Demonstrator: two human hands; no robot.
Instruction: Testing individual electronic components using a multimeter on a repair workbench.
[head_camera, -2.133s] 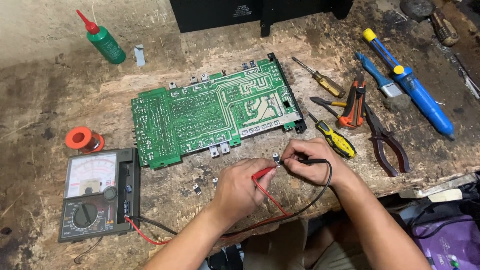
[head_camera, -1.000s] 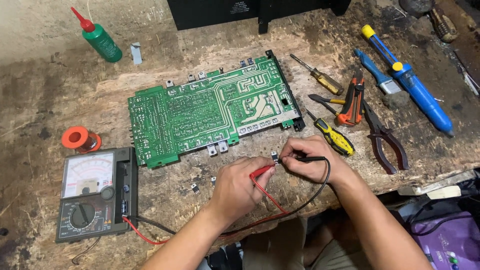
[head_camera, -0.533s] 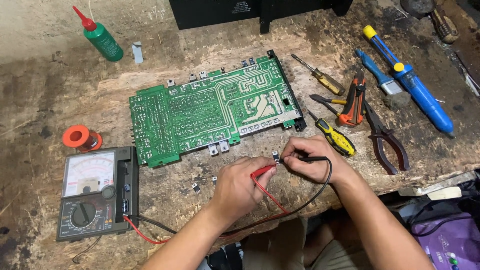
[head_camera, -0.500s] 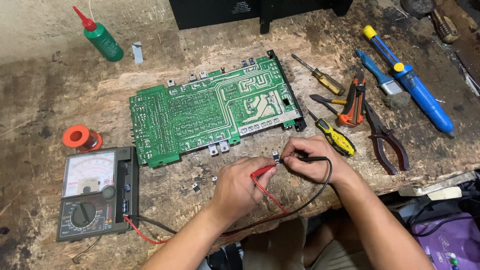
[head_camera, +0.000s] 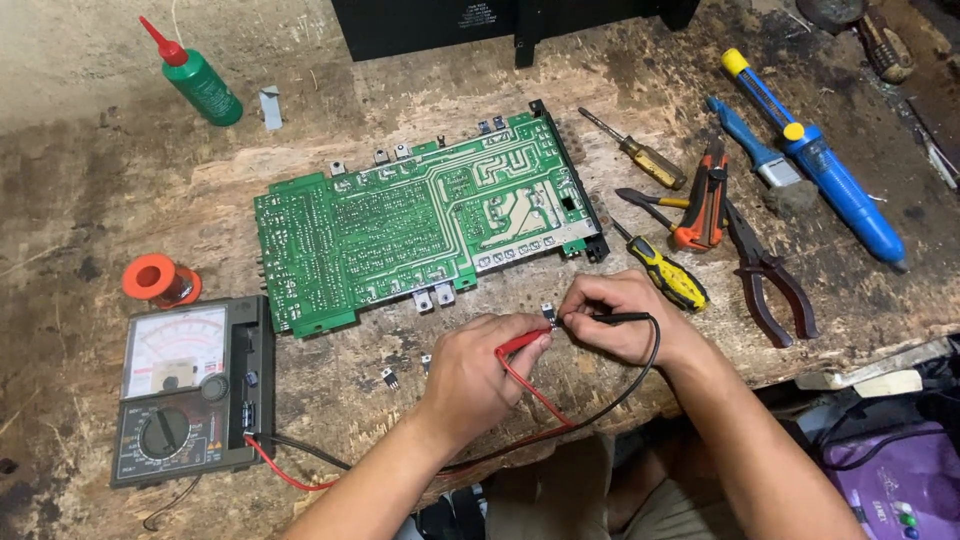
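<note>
Left hand (head_camera: 470, 375) pinches the red probe (head_camera: 522, 343), right hand (head_camera: 622, 318) grips the black probe (head_camera: 620, 318); both tips meet a small transistor (head_camera: 548, 313) between them. Beyond the knuckles lies the green circuit board (head_camera: 420, 220); yellow screwdriver (head_camera: 665, 275) just right, analog multimeter (head_camera: 190, 390) far left.
</note>
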